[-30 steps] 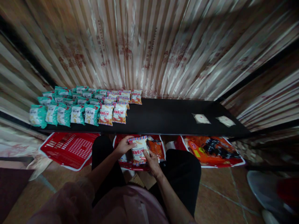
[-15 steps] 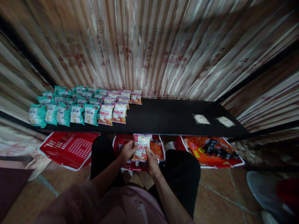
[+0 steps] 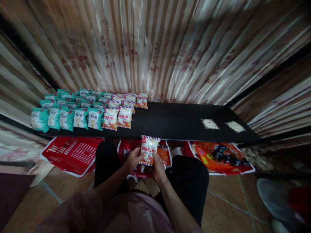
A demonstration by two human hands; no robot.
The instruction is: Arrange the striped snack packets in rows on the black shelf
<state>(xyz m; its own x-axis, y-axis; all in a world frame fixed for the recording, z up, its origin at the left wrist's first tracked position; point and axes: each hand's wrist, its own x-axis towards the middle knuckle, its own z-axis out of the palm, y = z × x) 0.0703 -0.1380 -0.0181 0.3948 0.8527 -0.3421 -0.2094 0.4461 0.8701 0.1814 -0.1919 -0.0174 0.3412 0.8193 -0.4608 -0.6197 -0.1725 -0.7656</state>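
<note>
Between my two hands, in front of the shelf's near edge, is a white and orange snack bag (image 3: pixel 149 149) with red lettering and a striped top seal. My left hand (image 3: pixel 134 159) grips its lower left side, and my right hand (image 3: pixel 158 166) grips its right side. Matching snack bags (image 3: pixel 124 116) stand in a short group on the black shelf (image 3: pixel 167 121). Left of them stand several rows of teal snack bags (image 3: pixel 81 118). Below the held bag is a red basket (image 3: pixel 120 152) with more packets, partly hidden by my hands.
Two flat whitish packets (image 3: pixel 209 124) lie on the shelf's right part. Under the shelf are a red basket (image 3: pixel 70 155) at left and another at right holding orange packages (image 3: pixel 218 154). A striped curtain (image 3: pixel 150 48) hangs behind. A translucent tub (image 3: pixel 274 194) stands at lower right.
Both hands have raised the snack bag slightly and shifted it a little right, toward the shelf edge. The bags on the shelf stand as before.
</note>
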